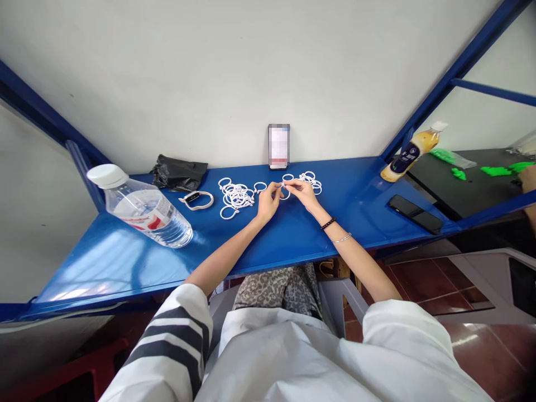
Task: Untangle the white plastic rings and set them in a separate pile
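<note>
Between my hands is a white plastic ring (286, 196), of the shower-curtain kind, just above the blue table. My left hand (269, 202) pinches it from the left with thumb and forefinger. From the other side my right hand (303, 193) is closed on the same ring, fingertips almost meeting the left ones; the join is too small to make out. A heap of white rings (238, 195) lies left of my left hand, with one single ring (260, 187) close by it. Several more rings (312, 181) lie just beyond my right hand.
On the blue table (293, 237) stand a large water bottle (154, 215), left, and a yellow drink bottle (412, 153), right. A watch (196, 200) lies by a black plastic bag (180, 172). One phone (279, 146) leans on the wall; a dark phone (414, 214) lies right.
</note>
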Available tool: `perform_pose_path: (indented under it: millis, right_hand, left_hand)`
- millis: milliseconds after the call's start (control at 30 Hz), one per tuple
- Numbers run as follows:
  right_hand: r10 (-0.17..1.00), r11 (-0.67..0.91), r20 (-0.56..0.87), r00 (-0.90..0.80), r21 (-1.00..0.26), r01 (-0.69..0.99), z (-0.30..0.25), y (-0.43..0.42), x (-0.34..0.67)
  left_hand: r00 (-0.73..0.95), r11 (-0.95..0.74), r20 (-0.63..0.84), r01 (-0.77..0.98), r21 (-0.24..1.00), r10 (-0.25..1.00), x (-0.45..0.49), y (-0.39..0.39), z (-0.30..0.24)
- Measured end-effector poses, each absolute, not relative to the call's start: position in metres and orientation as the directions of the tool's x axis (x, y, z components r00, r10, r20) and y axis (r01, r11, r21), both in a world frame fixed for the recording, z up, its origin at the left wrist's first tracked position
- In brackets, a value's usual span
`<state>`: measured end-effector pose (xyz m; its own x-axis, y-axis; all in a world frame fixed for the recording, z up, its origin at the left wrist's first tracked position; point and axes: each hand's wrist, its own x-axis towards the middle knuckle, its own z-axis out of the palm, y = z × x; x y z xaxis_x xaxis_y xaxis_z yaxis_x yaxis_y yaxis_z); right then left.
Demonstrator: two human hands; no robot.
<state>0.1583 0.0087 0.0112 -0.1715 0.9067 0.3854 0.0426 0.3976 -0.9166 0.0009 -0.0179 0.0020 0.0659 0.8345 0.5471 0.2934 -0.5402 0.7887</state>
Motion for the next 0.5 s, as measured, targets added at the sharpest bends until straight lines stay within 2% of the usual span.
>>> perform_pose_path:
  millis: [233, 500]
  right_hand:
    - [0.914, 0.353, 0.342, -0.218, -0.936, 0.011, 0.0134, 0.0074, 0.1573]
    - [0.931, 0.315, 0.309, -0.196, -0.949, -0.001, 0.0152, 0.0059, 0.1572]
  left_hand:
    - [0.037, -0.527, 0.541, 0.286, 0.8, 0.84, 0.0007, -0.0165, 0.0]
    - [0.079, -0.539, 0.54, 0.28, 0.795, 0.838, 0.0006, -0.017, 0.0021]
